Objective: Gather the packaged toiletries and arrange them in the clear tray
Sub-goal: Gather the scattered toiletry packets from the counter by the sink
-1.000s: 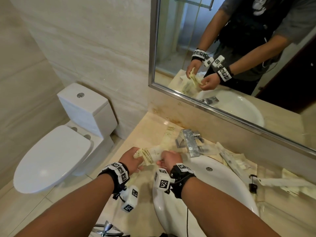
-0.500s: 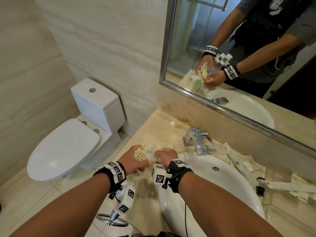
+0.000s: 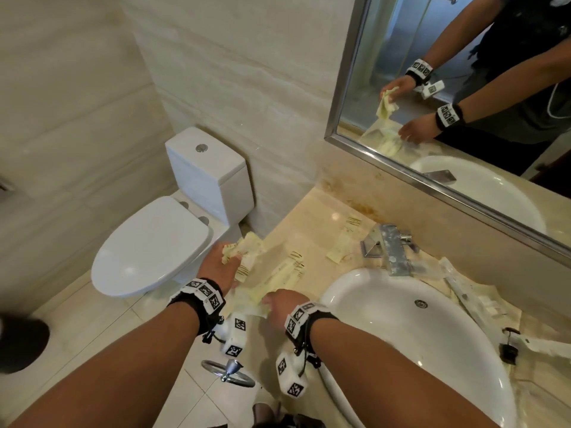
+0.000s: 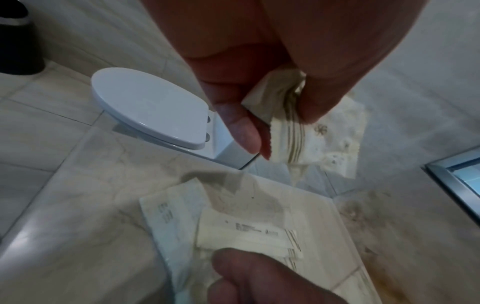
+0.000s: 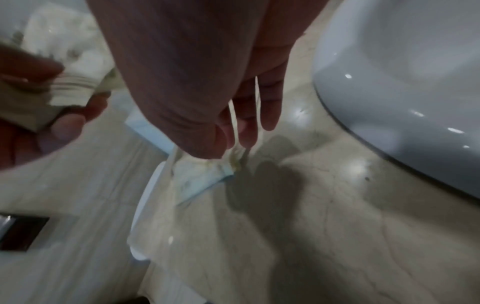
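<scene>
left hand [image 3: 221, 265] at centre-left of the head frame, raised above the left edge of the beige marble surface [image 3: 315, 230]. it pinches a bunch of cream sachets [image 3: 244, 247] between thumb and fingers; left wrist view shows the thumb [image 4: 241, 131] on one side and the fingers on the other, striped sachet ends sticking out below.

right hand [image 3: 282, 304] lower centre of the head frame, down on a loose pile of flat packets [image 3: 278, 281] lying on the surface just left of the basin. right wrist view: fingers [image 5: 270, 102] point down and lie nearly straight, tips on a packet with a pale blue edge [image 5: 205, 179]. whether they pinch it or only press, cannot tell; picture blurred.

more packets: two flat ones [image 3: 344, 242] lie apart near the middle of the frame, left of the tap [image 3: 391, 248]. others in clear wrap [image 3: 463, 291] lie along the far rim of the white basin [image 3: 386, 319], at right of the frame. one long white packet [image 3: 543, 345] at the right edge.

clear tray: cannot make it out in any view.

toilet [image 3: 160, 245] with lid down at left of the frame, below the surface. mirror [image 3: 463, 88] at upper right reflects both hands and the sachets.
</scene>
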